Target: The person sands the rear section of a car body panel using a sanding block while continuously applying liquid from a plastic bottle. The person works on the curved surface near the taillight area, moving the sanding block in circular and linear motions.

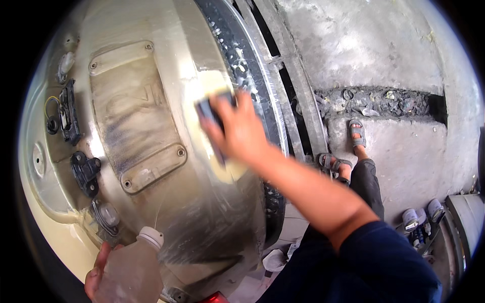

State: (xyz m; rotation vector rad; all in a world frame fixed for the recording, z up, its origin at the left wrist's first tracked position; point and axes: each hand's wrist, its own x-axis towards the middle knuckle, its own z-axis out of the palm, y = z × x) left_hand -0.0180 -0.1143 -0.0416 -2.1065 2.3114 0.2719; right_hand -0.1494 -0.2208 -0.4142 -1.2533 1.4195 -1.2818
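My right hand, blurred a little by motion, grips a dark sanding block pressed on a curved car body panel. Under and around the block lies a cream filler patch. At the lower left, my left hand is wrapped round a translucent plastic bottle. A thin stream of liquid seems to leave the white cap. The panel looks wet, with a recessed licence plate area left of the block.
Along the panel's left are a black latch, a black handle part and a small lamp. A dark bumper edge with whitish splashes borders the right. Beyond are a floor grate, a debris-filled trench and cans.
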